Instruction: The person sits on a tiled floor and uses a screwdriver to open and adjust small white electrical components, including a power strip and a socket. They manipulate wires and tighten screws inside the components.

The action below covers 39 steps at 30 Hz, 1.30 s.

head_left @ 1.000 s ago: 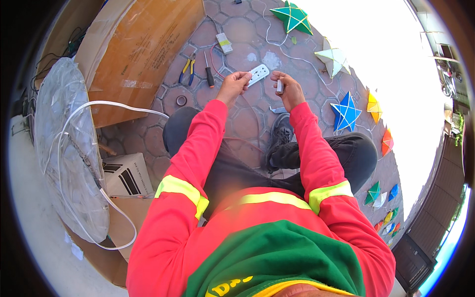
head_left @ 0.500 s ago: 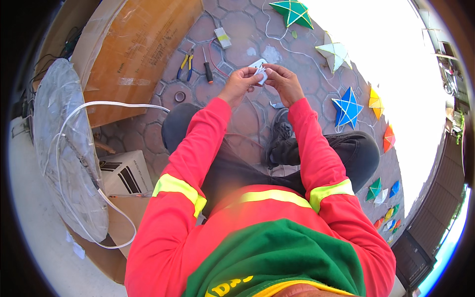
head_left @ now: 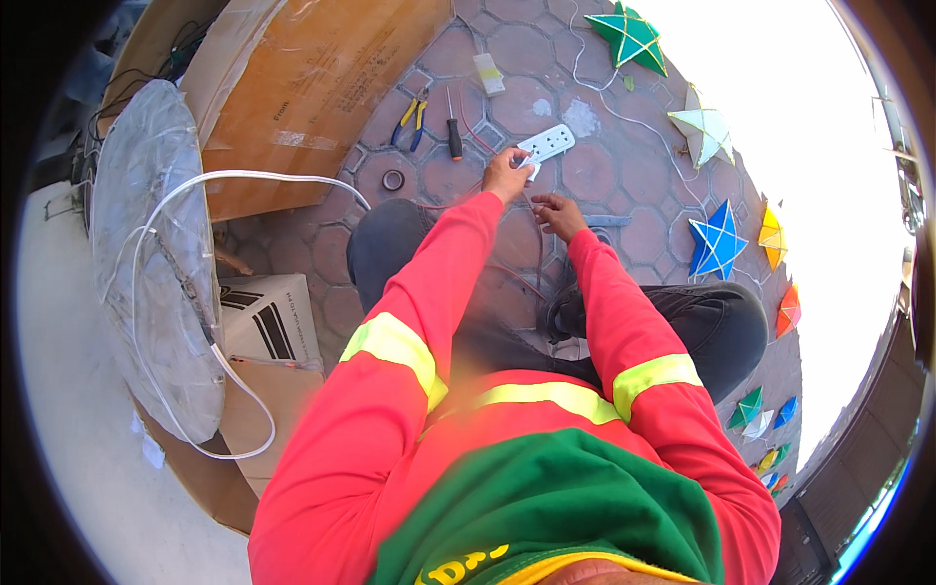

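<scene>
My left hand [head_left: 509,175] is closed on a small white plastic piece [head_left: 534,170], much of it hidden by the fingers. Just beyond it a white power strip [head_left: 549,143] lies on the paving. My right hand [head_left: 559,215] is apart from the left, lower and to its right, with fingers curled together. A thin wire runs close to its fingertips; whether they pinch it I cannot make out. Left of my hands lie a screwdriver [head_left: 454,136] with a dark handle, blue-and-yellow pliers [head_left: 410,119] and a roll of dark tape [head_left: 393,179].
A large cardboard box [head_left: 302,107] stands at the left, beside a plastic-wrapped disc [head_left: 156,263] with white cable. A pale small box [head_left: 489,74] sits farther off. Star lanterns, including a green star [head_left: 626,41] and a blue star [head_left: 719,242], line the right.
My hands were together on the white piece; the right has let go and moved down and away. The power strip shows more fully. The whole view has shifted.
</scene>
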Each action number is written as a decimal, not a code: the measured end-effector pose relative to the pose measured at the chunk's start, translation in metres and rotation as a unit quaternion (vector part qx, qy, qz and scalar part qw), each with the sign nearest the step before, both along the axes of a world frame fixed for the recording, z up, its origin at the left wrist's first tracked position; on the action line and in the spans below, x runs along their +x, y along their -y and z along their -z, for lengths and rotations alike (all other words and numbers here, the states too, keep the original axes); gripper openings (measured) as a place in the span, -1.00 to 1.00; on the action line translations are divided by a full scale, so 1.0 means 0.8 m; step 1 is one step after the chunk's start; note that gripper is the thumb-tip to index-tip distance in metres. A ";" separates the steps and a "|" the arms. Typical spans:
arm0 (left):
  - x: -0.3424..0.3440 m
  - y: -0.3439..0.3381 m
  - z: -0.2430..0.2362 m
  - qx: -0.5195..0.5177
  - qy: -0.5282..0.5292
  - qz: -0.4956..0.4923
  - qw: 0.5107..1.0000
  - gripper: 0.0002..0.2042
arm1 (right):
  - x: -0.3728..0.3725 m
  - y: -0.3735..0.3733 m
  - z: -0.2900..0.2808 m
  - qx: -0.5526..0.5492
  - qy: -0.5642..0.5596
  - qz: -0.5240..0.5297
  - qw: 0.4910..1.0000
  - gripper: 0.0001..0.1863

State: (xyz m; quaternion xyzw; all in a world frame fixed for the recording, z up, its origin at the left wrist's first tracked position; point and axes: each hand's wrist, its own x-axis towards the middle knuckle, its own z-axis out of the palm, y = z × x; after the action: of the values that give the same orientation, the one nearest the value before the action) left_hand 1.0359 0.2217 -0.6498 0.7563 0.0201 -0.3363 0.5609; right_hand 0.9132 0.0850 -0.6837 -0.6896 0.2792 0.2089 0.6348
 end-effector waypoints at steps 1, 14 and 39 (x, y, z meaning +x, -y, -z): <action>0.000 0.001 0.015 0.066 0.042 0.033 0.996 -0.69 | -0.013 0.000 0.029 -0.021 -0.020 -0.007 1.000 -0.62; -0.017 0.004 0.110 0.217 0.014 -0.033 0.975 -0.65 | -0.048 -0.012 0.171 0.000 0.026 0.081 0.996 -0.70; 0.092 -0.075 0.149 0.261 0.034 -0.170 0.950 -0.67 | 0.032 -0.015 0.028 0.007 0.050 0.117 0.992 -0.71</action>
State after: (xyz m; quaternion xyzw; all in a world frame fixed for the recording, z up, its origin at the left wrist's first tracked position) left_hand 1.1092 0.2821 -0.7688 0.8725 0.2161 -0.1931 0.3934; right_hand 0.9387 0.0970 -0.7062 -0.6572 0.3244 0.1009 0.6728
